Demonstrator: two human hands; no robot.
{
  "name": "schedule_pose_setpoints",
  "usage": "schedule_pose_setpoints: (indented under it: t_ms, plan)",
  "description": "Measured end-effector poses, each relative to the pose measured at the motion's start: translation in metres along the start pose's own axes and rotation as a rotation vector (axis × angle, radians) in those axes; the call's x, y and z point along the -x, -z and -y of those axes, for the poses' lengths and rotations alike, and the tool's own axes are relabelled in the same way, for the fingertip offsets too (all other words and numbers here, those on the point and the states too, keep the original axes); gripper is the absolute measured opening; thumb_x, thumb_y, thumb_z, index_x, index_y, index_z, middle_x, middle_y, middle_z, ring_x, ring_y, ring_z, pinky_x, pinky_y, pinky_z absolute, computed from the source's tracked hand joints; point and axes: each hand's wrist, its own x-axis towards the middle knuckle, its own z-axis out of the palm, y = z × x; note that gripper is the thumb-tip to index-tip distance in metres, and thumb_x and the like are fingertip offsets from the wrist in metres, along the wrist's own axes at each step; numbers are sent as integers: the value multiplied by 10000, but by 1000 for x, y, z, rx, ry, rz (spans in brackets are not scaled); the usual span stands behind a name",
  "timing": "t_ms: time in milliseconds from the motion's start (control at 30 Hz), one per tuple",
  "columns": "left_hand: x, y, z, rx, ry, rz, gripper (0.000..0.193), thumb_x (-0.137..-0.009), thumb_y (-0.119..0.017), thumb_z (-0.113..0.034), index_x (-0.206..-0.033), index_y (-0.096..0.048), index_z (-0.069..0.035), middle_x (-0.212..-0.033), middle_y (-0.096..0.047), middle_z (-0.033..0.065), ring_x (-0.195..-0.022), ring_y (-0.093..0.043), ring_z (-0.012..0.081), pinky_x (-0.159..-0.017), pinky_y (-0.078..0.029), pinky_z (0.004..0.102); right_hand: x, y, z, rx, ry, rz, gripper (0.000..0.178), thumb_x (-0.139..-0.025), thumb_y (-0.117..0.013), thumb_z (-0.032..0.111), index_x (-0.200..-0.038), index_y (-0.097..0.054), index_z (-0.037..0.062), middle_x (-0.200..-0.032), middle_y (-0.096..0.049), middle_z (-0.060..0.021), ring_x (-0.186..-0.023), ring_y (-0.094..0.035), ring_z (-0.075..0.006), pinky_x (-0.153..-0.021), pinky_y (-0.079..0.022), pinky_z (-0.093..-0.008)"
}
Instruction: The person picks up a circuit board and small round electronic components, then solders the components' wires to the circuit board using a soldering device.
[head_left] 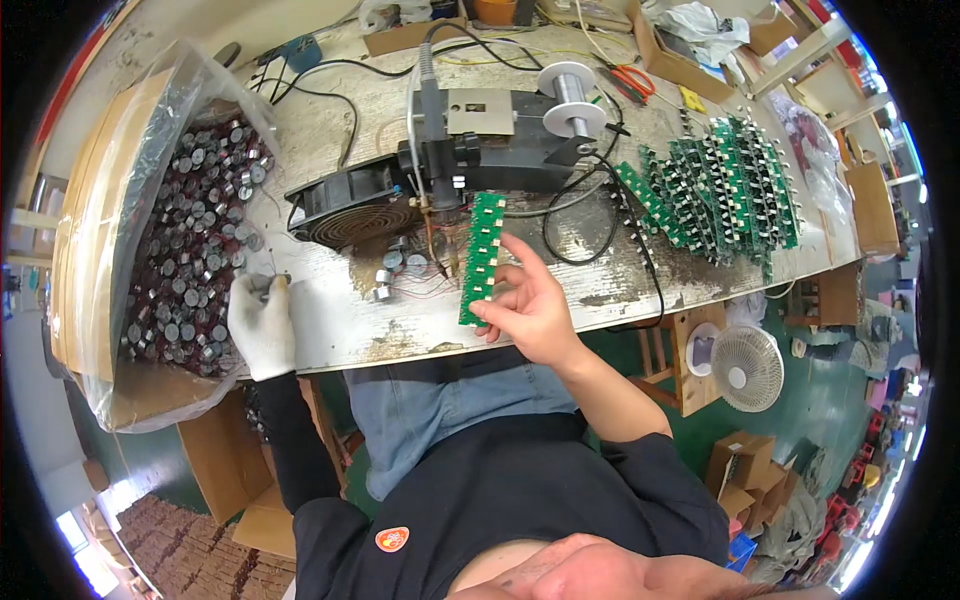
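My bare right hand [528, 305] pinches a long green circuit board strip [482, 262] by its lower end, thumb on top. Small white parts run along the strip, and it stands in front of the soldering machine's tip [447, 262]. My left hand [262, 322], in a white glove, is closed at the right edge of the box; whatever its curled fingers hold is too small to make out. Beside it, many small round silver parts with thin red wires [190, 270] fill the plastic-lined cardboard box [95, 240]. A few loose silver parts [393, 262] lie between my hands.
A black fan [350, 205] stands left of the soldering machine [510, 135], which carries a solder wire spool [572, 100]. Stacked green boards [715, 190] cover the right of the bench. Red-handled pliers [632, 84] and cables lie behind. A standing fan [747, 368] is off the bench's right front.
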Motion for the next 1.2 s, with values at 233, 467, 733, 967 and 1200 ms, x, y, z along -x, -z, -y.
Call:
schedule_pose_setpoints:
  t_ms: [233, 467, 733, 967, 1200]
  plan:
    - [22, 19, -12, 285, 146, -71, 174, -865, -647, -92, -927, -535, 26, -645, -559, 15, -477, -465, 45, -451, -353, 179, 1, 0, 0, 22, 12, -22, 794, -782, -616, -126, -1440, -203, 40, -1080, -583, -191, -637, -644, -175, -490, -530, -250]
    - [63, -6, -45, 636, 266, 239, 201, -851, -655, -30, -1032, -626, 52, -885, -677, 152, -677, -644, 156, -607, -528, 261, 0, -4, 1, 57, 19, -31, 790, -786, -602, -127, -1446, -199, 34, -1067, -582, -195, -641, -646, -181, -507, -526, -246]
    - [90, -43, -61, 465, 183, 607, 217, -928, -559, -50, -1107, -575, 73, -908, -655, 120, -781, -654, 157, -716, -540, 259, 0, -5, 0, 66, 20, -9, 792, -803, -621, -99, -1455, -190, 31, -1039, -575, -166, -688, -649, -170, -520, -519, -237]
    - [92, -54, -82, 492, 348, 642, 191, -905, -602, -122, -983, -636, 49, -788, -634, 53, -674, -586, 76, -612, -474, 221, 2, -7, 3, 66, 17, -10, 785, -812, -613, -100, -1457, -187, 39, -1064, -566, -168, -698, -651, -168, -532, -524, -229]
    - [87, -67, -79, 630, 493, 683, 220, -878, -637, -148, -987, -634, 43, -798, -633, 41, -705, -562, 67, -625, -460, 220, 0, -8, 4, 43, 9, -10, 721, -820, -591, -114, -1431, -241, 41, -1104, -559, -183, -676, -657, -176, -504, -517, -225]
